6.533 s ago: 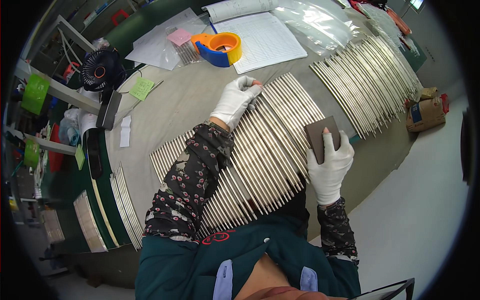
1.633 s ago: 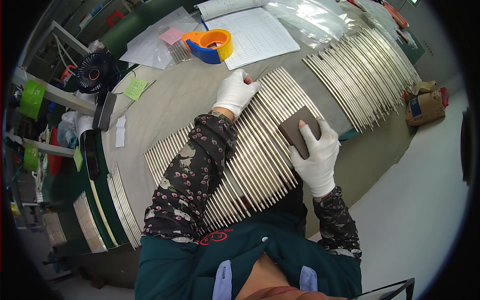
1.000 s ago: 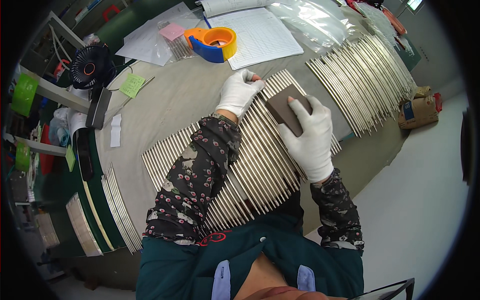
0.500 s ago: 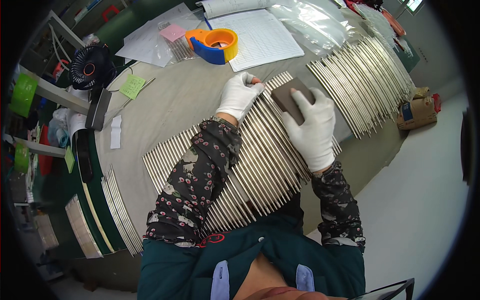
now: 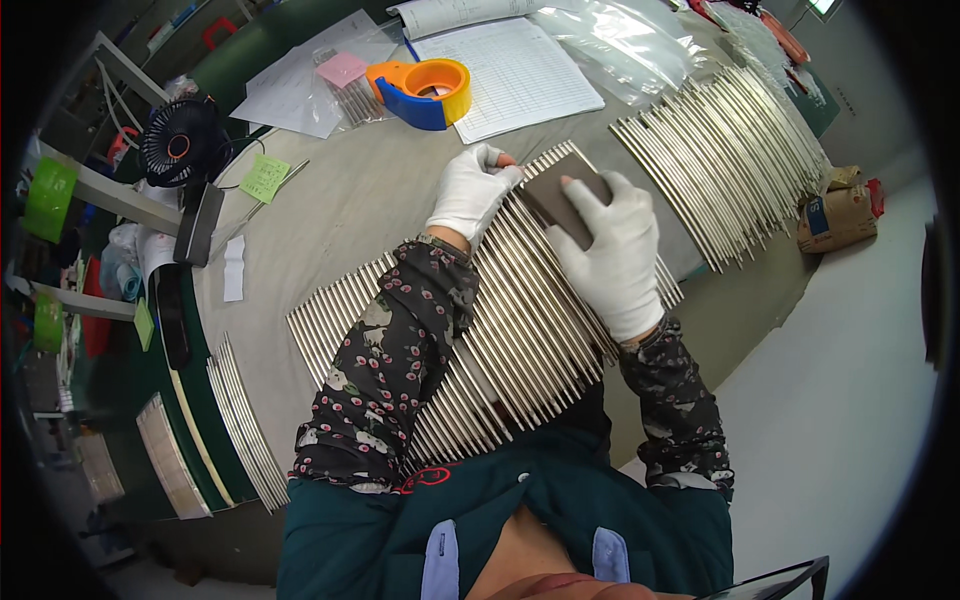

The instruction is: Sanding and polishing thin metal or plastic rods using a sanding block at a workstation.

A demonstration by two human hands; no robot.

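Slim silvery metal rods (image 5: 530,300) lie side by side in a broad slanting row on the table in front of me. My left hand (image 5: 468,192), in a white glove with bare fingertips, is closed at the far ends of the rods, its fingers pinching there; the fingers partly hide what they grip. In my right hand (image 5: 612,255), gloved the same way, is a flat brown-grey rectangular sanding block (image 5: 562,200). The block lies over the far part of the rods, just right of my left hand, with my fingers on top of it.
More rods (image 5: 725,165) lie in a group at the right, and a small bundle (image 5: 243,425) lies at the left. Beyond are an orange and blue tape dispenser (image 5: 425,92), a printed sheet (image 5: 520,75) and plastic bags (image 5: 625,45). A black fan (image 5: 180,140) stands far left.
My right hand has slid the sanding block left over the rods, closer to my left hand. My left hand stays closed at the rod ends.
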